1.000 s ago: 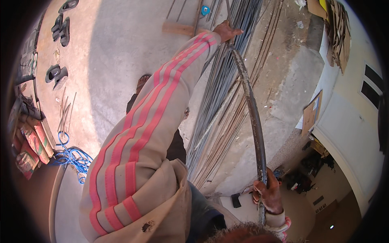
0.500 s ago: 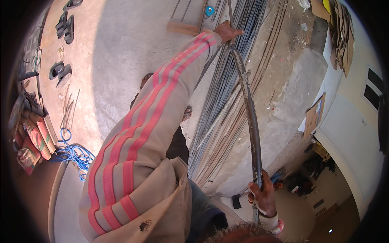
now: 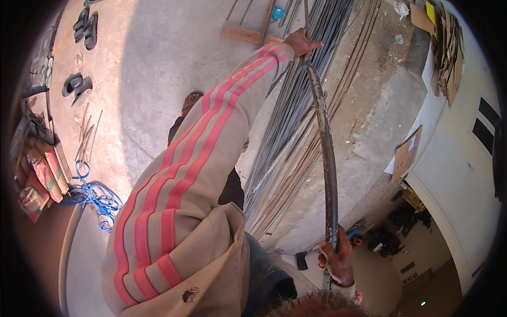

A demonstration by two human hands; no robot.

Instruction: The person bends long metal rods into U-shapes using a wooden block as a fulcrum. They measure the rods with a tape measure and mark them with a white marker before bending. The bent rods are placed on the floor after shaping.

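My right hand (image 3: 339, 260) is wrapped round the lower end of a long dark metal handle (image 3: 328, 174) with scuffed, chipped paint. The handle curves up to a joint just below my left hand (image 3: 302, 43), where a second dark arm partly shows beside my sleeve; it looks like large bolt cutters. A thin steel rod (image 3: 306, 15) runs up from my left hand, whose fingers close round it, one finger pointing right. The jaws are hidden there. Beneath both hands lies a long bundle of steel rods (image 3: 288, 121) on the concrete.
A wood block (image 3: 243, 35) and a blue tape measure (image 3: 278, 13) lie beyond my left arm. Slippers (image 3: 77, 87), a blue hose or rope coil (image 3: 97, 198) and filled bags (image 3: 45, 171) are at left. Flattened cardboard (image 3: 448, 50) leans at right.
My right hand and the handle's lower end have shifted slightly left. My left hand stays on the rod, and the view has moved a little.
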